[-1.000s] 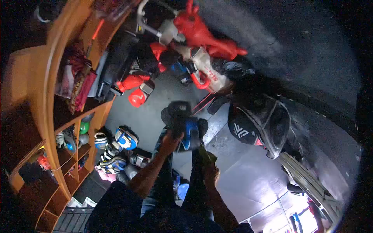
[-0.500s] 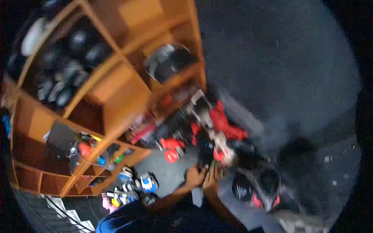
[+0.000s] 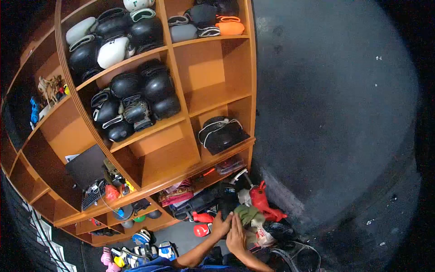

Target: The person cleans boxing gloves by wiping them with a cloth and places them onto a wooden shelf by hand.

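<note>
Head view: the green cloth (image 3: pixel 248 215) is at the fingertips of the right hand (image 3: pixel 236 235), below the lower right corner of the wooden shelf (image 3: pixel 250 81); the white bag (image 3: pixel 263 236) shows just beside it; the right fingers lie nearly straight and close together, but whether they pinch the cloth I cannot tell; the left hand (image 3: pixel 220 227) is close beside, its fingers slightly bent and its thumb apart, next to a black thing (image 3: pixel 225 201), perhaps a glove, near the shelf's bottom edge; its grip there is hidden too; the cloth looks soft, limp and light, with nothing to break, and should crumple easily, so a bunched fold in its middle seems the surest hold; the black thing looks padded and fairly light, perhaps slippery if smooth, so it would be better held around its body.
</note>
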Demonstrator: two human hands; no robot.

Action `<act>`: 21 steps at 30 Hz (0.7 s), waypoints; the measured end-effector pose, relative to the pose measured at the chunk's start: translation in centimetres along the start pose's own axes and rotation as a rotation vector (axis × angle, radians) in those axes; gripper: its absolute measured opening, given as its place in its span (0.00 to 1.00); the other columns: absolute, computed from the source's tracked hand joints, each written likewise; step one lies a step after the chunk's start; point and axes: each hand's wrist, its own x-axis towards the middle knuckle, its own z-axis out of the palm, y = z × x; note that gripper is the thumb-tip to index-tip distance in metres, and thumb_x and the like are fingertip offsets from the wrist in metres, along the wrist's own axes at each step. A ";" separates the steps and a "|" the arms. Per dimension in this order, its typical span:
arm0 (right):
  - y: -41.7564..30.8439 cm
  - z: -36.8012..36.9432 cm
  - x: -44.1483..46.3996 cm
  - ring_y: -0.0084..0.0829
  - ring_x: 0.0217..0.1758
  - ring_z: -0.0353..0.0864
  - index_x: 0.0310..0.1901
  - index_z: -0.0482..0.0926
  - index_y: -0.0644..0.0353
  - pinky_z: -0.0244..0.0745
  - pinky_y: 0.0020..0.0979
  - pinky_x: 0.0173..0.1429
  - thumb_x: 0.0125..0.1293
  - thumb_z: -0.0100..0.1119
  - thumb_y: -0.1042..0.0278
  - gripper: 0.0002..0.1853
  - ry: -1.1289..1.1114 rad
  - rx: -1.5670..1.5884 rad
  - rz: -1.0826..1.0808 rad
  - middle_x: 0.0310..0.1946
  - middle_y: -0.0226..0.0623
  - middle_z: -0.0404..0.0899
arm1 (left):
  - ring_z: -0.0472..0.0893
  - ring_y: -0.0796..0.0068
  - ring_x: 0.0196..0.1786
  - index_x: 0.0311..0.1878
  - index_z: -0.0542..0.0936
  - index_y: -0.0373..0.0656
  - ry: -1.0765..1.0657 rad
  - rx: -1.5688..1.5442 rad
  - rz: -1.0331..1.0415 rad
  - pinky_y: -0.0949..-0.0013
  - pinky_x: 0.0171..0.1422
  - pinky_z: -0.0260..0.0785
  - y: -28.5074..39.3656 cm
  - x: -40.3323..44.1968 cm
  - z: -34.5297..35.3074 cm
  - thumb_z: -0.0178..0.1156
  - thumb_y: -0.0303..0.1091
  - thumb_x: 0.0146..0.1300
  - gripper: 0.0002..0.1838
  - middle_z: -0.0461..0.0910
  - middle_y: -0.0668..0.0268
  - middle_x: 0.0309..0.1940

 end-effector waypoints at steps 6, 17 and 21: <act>5.7 1.4 4.7 0.50 0.68 0.58 0.64 0.61 0.67 0.54 0.41 0.70 0.66 0.42 0.70 0.24 -0.066 0.031 0.371 0.65 0.53 0.59 | 0.79 0.61 0.47 0.56 0.71 0.30 -0.193 0.083 0.240 0.64 0.52 0.69 -0.9 2.8 -5.0 0.59 0.52 0.59 0.33 0.79 0.47 0.44; -1.8 3.5 11.8 0.50 0.67 0.60 0.63 0.60 0.69 0.56 0.42 0.68 0.66 0.42 0.71 0.24 0.081 -0.195 0.019 0.66 0.54 0.57 | 0.74 0.69 0.52 0.55 0.71 0.33 -0.198 -0.138 0.454 0.67 0.60 0.63 2.8 9.4 -10.9 0.60 0.44 0.62 0.26 0.77 0.56 0.49; 3.0 4.1 13.3 0.52 0.44 0.79 0.51 0.73 0.68 0.71 0.40 0.50 0.72 0.37 0.60 0.21 0.003 0.023 0.442 0.39 0.58 0.78 | 0.73 0.73 0.54 0.57 0.71 0.36 -0.283 -0.348 0.353 0.68 0.62 0.61 2.1 9.9 -12.6 0.60 0.41 0.62 0.25 0.76 0.63 0.50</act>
